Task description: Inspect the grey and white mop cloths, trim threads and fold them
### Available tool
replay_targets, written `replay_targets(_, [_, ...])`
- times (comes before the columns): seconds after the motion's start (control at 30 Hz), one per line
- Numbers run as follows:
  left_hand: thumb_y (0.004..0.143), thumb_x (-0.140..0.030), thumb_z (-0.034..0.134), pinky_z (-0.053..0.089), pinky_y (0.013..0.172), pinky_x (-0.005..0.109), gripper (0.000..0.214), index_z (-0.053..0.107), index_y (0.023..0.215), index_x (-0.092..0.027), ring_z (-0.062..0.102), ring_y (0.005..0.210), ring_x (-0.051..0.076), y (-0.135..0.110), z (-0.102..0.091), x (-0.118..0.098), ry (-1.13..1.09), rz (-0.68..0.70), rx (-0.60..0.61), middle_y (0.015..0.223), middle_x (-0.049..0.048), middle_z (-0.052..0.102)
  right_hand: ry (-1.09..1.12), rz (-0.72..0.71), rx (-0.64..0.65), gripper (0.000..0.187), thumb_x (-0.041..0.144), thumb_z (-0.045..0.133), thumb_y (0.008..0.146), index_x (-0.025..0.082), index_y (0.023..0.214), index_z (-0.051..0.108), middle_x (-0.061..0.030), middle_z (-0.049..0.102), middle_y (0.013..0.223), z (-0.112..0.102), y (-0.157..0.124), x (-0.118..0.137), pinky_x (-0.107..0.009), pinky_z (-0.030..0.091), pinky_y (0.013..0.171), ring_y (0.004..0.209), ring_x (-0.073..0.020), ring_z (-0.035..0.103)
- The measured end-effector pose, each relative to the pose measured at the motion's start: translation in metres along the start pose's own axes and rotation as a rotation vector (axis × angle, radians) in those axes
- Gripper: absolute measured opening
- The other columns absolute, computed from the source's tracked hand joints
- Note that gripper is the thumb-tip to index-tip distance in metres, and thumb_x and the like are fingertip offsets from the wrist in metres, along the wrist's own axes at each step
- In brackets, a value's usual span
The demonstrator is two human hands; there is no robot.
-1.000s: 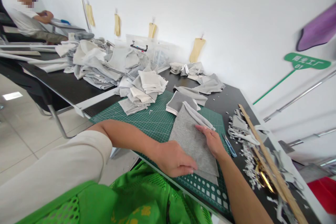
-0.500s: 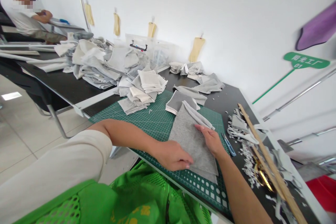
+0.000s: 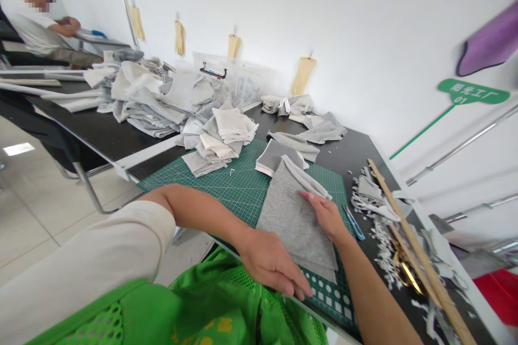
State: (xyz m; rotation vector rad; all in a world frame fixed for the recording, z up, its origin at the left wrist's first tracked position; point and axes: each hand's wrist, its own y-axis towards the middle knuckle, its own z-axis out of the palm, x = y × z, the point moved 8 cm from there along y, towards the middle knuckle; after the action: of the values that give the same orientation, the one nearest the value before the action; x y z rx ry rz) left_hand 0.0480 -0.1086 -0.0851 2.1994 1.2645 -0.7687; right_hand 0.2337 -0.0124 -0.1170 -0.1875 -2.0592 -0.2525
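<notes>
A folded grey cloth [image 3: 287, 215] lies on the green cutting mat [image 3: 226, 194], with a paler layer folded along its upper right edge. My right hand [image 3: 327, 218] rests on the cloth's right side, fingers stretched flat and holding nothing. At the near edge of the mat, below the cloth's lower left side, is my left hand [image 3: 273, 264]. Its fingers are extended towards the mat's printed shapes and grip nothing. Just beyond the cloth sits a small stack of folded grey and white pieces [image 3: 275, 156]. A blue cutter [image 3: 354, 223] lies right of my right hand.
Heaped grey and white cloths [image 3: 154, 97] cover the table's left side, beside a clear plastic box [image 3: 246, 81]. Wooden strips [image 3: 413, 237], fabric scraps [image 3: 368, 188] and a shiny gold object [image 3: 407, 275] lie at the right. Another person [image 3: 36, 27] sits far left.
My left hand has moved off the cloth, down and slightly right, to the mat's near edge, and its fingers have straightened. My right hand stays in place on the cloth.
</notes>
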Motion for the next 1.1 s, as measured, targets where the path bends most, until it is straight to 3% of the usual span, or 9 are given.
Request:
replay_targets(0.1, [0.083,-0.041,0.049,0.025,0.113,0.035,0.063,0.038,0.137,-0.011,0.029,0.137,0.023,-0.002,-0.013,0.005,0.191,-0.096,-0.235,0.144,0.0138,0.038,-0.005,-0.008,-0.002,0.048,0.056,0.050,0.083,0.020,0.108,0.067,-0.0042,0.062,0.116,0.000,0.000,0.002,-0.041,0.032,0.106,0.115,-0.0234,0.053])
replay_targets(0.17, [0.079,-0.046,0.054,0.025,0.113,0.042,0.066,0.044,0.133,-0.008,0.027,0.137,0.028,-0.001,-0.011,0.008,0.237,-0.136,-0.221,0.143,0.0179,0.038,-0.009,-0.009,0.000,0.047,0.056,0.050,0.083,0.020,0.108,0.067,-0.0039,0.062,0.116,0.000,0.000,0.002,-0.041,0.032,0.106,0.114,-0.0236,0.053])
replay_targets(0.3, [0.087,-0.034,0.044,0.041,0.102,0.025,0.042,0.052,0.125,-0.018,0.053,0.119,0.016,0.002,-0.005,0.002,0.070,-0.062,-0.140,0.121,0.0061,0.062,-0.016,-0.009,0.000,0.047,0.056,0.050,0.082,0.021,0.107,0.067,-0.0035,0.062,0.115,0.000,0.000,0.003,-0.041,0.034,0.105,0.114,-0.0239,0.054])
replay_targets(0.4, [0.084,-0.042,0.049,0.032,0.110,0.036,0.058,0.042,0.135,-0.014,0.039,0.132,0.021,-0.003,-0.020,0.005,0.171,-0.138,-0.307,0.139,0.0113,0.046,-0.022,-0.014,-0.005,0.047,0.057,0.051,0.081,0.021,0.108,0.067,-0.0033,0.063,0.115,-0.001,0.000,0.002,-0.041,0.033,0.105,0.113,-0.0238,0.054])
replay_targets(0.6, [0.086,-0.040,0.046,0.037,0.105,0.029,0.061,0.032,0.140,-0.013,0.051,0.122,0.017,-0.002,-0.009,0.005,0.086,-0.118,-0.204,0.129,0.0095,0.056,-0.023,-0.013,0.004,0.047,0.056,0.050,0.083,0.021,0.109,0.066,-0.0031,0.062,0.116,0.000,0.001,0.000,-0.040,0.034,0.105,0.113,-0.0227,0.054])
replay_targets(0.73, [0.079,-0.048,0.053,0.021,0.114,0.046,0.077,0.029,0.141,-0.008,0.025,0.138,0.028,-0.001,-0.014,0.010,0.256,-0.214,-0.287,0.147,0.0173,0.031,-0.023,-0.017,0.001,0.048,0.057,0.050,0.082,0.021,0.109,0.066,-0.0030,0.062,0.116,0.000,0.001,-0.001,-0.042,0.033,0.106,0.114,-0.0235,0.053])
replay_targets(0.83, [0.080,-0.049,0.052,0.028,0.111,0.045,0.072,0.036,0.136,-0.008,0.035,0.134,0.028,0.006,-0.002,0.012,0.217,-0.194,-0.159,0.139,0.0187,0.043,-0.027,-0.020,0.003,0.048,0.057,0.050,0.082,0.021,0.109,0.067,-0.0033,0.062,0.117,0.000,0.001,0.001,-0.042,0.032,0.106,0.115,-0.0236,0.053])
replay_targets(1.0, [0.080,-0.051,0.050,0.027,0.111,0.043,0.081,0.024,0.141,-0.004,0.032,0.135,0.029,0.000,-0.024,0.016,0.244,-0.279,-0.425,0.144,0.0215,0.034,-0.034,-0.024,0.002,0.047,0.057,0.050,0.081,0.022,0.108,0.067,-0.0032,0.062,0.116,0.000,0.001,0.003,-0.041,0.033,0.105,0.114,-0.0236,0.054])
replay_targets(1.1, [0.079,-0.051,0.053,0.032,0.109,0.039,0.078,0.031,0.138,-0.005,0.045,0.126,0.027,0.006,-0.009,0.014,0.177,-0.205,-0.232,0.137,0.0190,0.046,-0.035,-0.020,0.001,0.046,0.056,0.050,0.082,0.022,0.109,0.067,-0.0030,0.062,0.117,0.000,0.000,0.002,-0.040,0.034,0.105,0.114,-0.0229,0.054])
